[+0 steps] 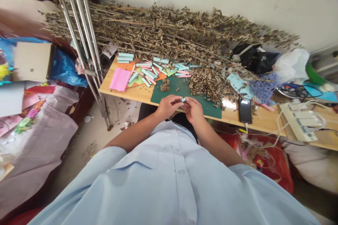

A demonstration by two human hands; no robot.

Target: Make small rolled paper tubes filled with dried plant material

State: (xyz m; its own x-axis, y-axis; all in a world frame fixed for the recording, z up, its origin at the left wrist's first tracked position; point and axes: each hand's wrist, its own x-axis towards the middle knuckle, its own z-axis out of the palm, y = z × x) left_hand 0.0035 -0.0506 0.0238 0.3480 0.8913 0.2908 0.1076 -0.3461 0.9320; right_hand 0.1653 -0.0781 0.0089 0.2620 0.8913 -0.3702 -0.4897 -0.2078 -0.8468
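Note:
Between my hands, over the front edge of the green mat (169,91), is a small light-blue paper roll (183,100). My left hand (169,107) pinches one end of it, where a dark tip shows. At the other end, the fingers of my right hand (194,109) are closed on the same roll. Just beyond my hands sits a small clump of crumbled dried leaves (165,85). A larger heap of dried leaves (208,84) covers the mat's right part. Several blue and pink paper rolls (150,74) lie to the left, beside a pink paper stack (120,79).
Long dried leafy stalks (169,31) lie along the wall. Metal crutches (84,42) lean at the table's left end. To the right are a phone (245,110) on a cable, a power strip (298,121) and a blue yarn bundle (264,88).

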